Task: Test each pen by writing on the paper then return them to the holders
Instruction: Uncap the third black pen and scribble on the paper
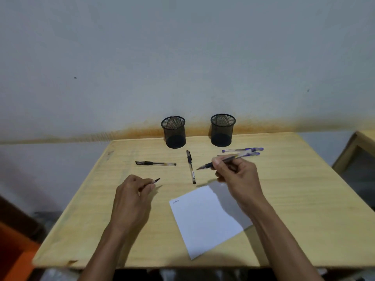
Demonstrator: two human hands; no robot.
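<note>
My right hand (236, 171) grips an uncapped pen (207, 165) above the table, its tip pointing left, just above the white paper (205, 220). My left hand (132, 191) pinches a small black pen cap (156, 180). The paper bears a short scribble near its top left corner. Two black-capped pens lie on the table: one (156, 163) flat to the left, one (190, 167) nearly lengthwise in the middle. Two blue pens (243, 150) lie behind my right hand. Two black mesh holders, left (174, 131) and right (222, 130), stand at the far edge, and no pens show in them.
The wooden table (304, 189) is pushed against a pale wall. Another wooden piece of furniture (357, 151) stands to the right. An orange object (16, 258) sits low at the left.
</note>
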